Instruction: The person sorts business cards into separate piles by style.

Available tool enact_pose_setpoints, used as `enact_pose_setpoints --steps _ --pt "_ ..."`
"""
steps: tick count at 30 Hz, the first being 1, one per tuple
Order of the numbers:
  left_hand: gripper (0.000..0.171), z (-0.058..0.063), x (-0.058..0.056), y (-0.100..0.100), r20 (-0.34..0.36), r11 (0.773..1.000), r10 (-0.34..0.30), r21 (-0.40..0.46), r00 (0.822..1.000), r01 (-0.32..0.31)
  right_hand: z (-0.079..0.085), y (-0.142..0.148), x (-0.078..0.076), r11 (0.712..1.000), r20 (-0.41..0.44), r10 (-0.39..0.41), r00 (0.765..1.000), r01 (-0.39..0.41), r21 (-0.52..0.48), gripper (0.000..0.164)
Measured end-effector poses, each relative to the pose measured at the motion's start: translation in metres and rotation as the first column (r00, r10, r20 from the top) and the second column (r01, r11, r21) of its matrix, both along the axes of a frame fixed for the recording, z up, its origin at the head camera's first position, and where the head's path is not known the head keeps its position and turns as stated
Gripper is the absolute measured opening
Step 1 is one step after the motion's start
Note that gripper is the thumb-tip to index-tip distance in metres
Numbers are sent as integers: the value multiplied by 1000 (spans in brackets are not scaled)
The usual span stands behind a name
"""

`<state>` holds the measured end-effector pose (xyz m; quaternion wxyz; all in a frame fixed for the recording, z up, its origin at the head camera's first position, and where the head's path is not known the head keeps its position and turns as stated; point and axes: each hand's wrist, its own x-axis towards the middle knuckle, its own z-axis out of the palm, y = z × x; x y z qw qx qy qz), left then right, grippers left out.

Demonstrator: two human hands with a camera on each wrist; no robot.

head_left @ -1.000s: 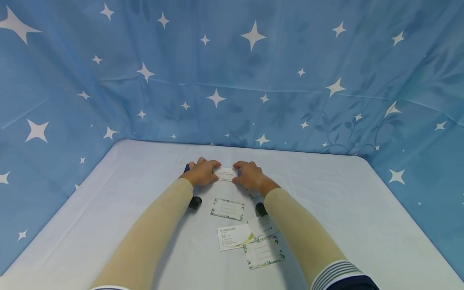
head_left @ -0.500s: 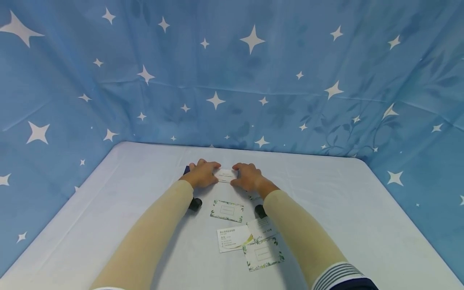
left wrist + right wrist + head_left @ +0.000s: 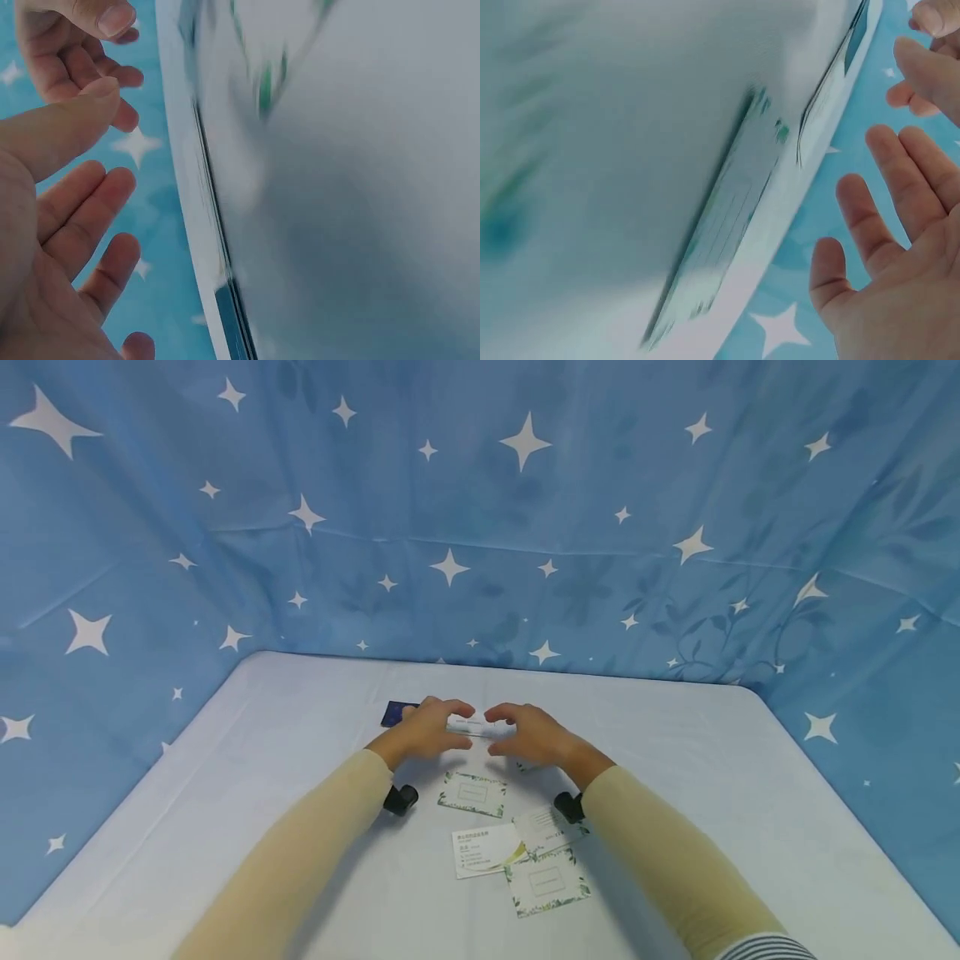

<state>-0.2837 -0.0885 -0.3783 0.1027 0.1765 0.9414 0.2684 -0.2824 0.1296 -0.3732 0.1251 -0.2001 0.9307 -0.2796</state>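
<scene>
Both hands are off the cards, with fingers apart and thumbs spread. My left hand (image 3: pixel 429 731) hovers just left of the white printed cards (image 3: pixel 471 727), and my right hand (image 3: pixel 534 735) faces it from the other side. Past the left hand, a dark blue card (image 3: pixel 395 715) lies partly hidden. In the left wrist view, the white cards (image 3: pixel 210 187) appear edge-on beside the fingers. A leaf-bordered card (image 3: pixel 720 214) lies below my right hand in the right wrist view; in the head view that hand mostly covers it.
Nearer the body lie a leaf-bordered card (image 3: pixel 472 793), a business card with a yellow-green curve (image 3: pixel 483 850), an overlapping printed card (image 3: pixel 542 828) and another leaf-bordered card (image 3: pixel 547 883). The white table (image 3: pixel 300 710) ends at a blue star-patterned curtain (image 3: pixel 480 510).
Earlier, both hands held the white cards' ends between thumb and fingers. Now they have let go and come slightly nearer the body. More of the dark blue card shows.
</scene>
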Motion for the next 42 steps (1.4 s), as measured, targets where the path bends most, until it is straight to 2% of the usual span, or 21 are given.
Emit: enact_pose_setpoints --steps 5,9,14,20,27,33,42 --pt "52 -3 25 12 -6 993 -87 85 996 87 0 34 26 1000 33 29 999 -28 -12 56" --pt "51 -5 48 18 24 982 -144 130 989 139 0 53 48 998 48 62 997 -60 -32 54" --pt "51 -7 74 16 56 980 -177 102 983 171 -3 58 70 993 38 113 993 -111 -47 54" --pt "50 -8 99 7 55 980 -194 62 979 190 -10 51 86 985 58 161 985 -156 -73 55" --pt "53 -9 116 2 14 980 -196 35 981 195 -11 43 98 976 43 219 975 -218 -18 49" --pt "61 -13 123 3 -22 979 -203 3 979 203 -10 37 106 961 49 271 961 -273 41 45" --pt "65 -13 130 3 -77 982 -183 -71 980 178 -7 29 110 962 50 251 967 -255 102 46"
